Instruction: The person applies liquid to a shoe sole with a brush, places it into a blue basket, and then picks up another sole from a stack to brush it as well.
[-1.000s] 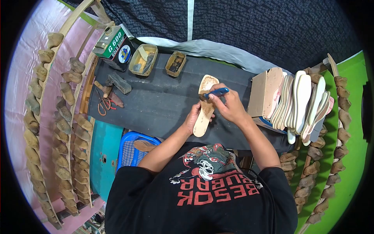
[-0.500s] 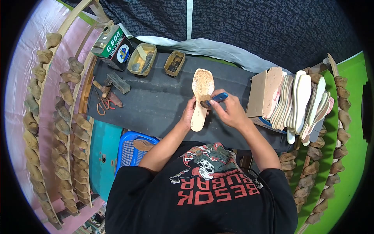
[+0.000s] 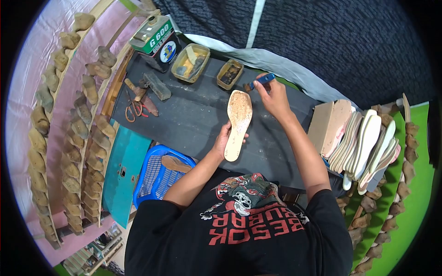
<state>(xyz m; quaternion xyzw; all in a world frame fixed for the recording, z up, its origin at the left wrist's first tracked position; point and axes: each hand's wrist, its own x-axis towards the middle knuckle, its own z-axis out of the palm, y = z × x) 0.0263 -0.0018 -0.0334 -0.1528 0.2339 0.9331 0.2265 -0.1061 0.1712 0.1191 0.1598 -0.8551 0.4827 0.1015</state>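
Observation:
My left hand (image 3: 223,138) grips a pale insole (image 3: 238,120) near its narrow heel end, with the fingers wrapped beneath it. A brownish, mottled coating covers the insole's wide forefoot; the heel part is pale and bare. In my right hand (image 3: 274,95) is a brush (image 3: 264,79) with a blue handle, its dark bristles pointing left. The brush is raised up and to the right of the insole, apart from it. Just left of the bristles stands a small rectangular tub (image 3: 229,74) with dark residue inside.
On the dark table (image 3: 193,117) are a green-and-black tin (image 3: 155,41), a larger tub (image 3: 190,63), scissors (image 3: 132,109), a hammer (image 3: 134,90) and a grey block (image 3: 157,86). Stacked insoles (image 3: 359,142) stand right beside a cardboard box (image 3: 322,126). A blue basket (image 3: 156,181) sits lower left. Racks of shoe lasts (image 3: 73,156) flank both sides.
My right hand has lifted the brush off the insole and moved it up towards the small tub. The left hand still holds the insole. The whole view has tilted and shifted.

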